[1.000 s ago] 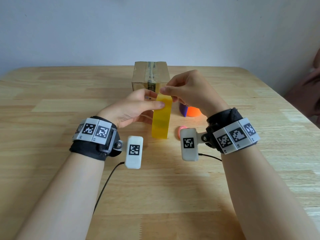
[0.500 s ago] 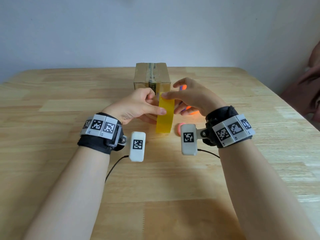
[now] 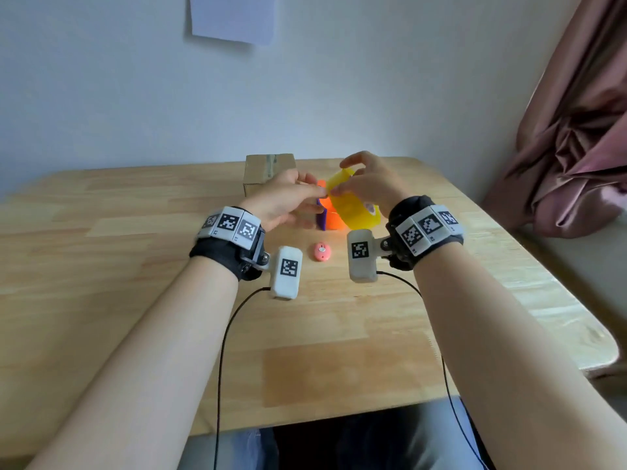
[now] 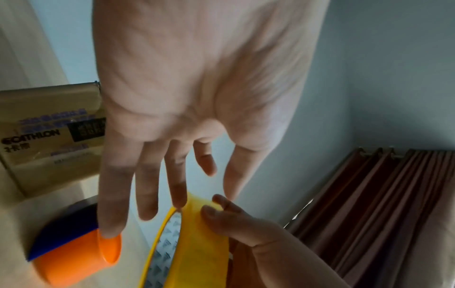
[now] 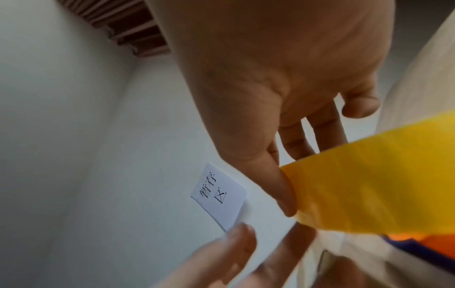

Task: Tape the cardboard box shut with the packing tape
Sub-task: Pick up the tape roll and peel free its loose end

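Note:
The cardboard box (image 3: 268,171) stands at the back of the table, old tape along its top seam. My right hand (image 3: 342,184) holds the yellow packing tape roll (image 3: 356,208) tilted in the air, right of the box. In the right wrist view its thumb (image 5: 283,191) pinches the yellow tape (image 5: 369,185) against fingers behind it. My left hand (image 3: 315,195) reaches in from the left with its fingers nearly straight. In the left wrist view one of its fingertips (image 4: 179,200) touches the roll's edge (image 4: 197,233); it grips nothing.
An orange and purple object (image 3: 325,218) lies on the table under the hands, a small pink round thing (image 3: 321,251) nearer me. A paper note (image 3: 234,18) hangs on the wall. A curtain (image 3: 576,130) hangs beyond the table's right edge. Cables trail from both wrists.
The roll has risen and moved right, away from the box front, turning from upright to tilted. My left hand let go of it and straightened. The head view now sits farther back and higher.

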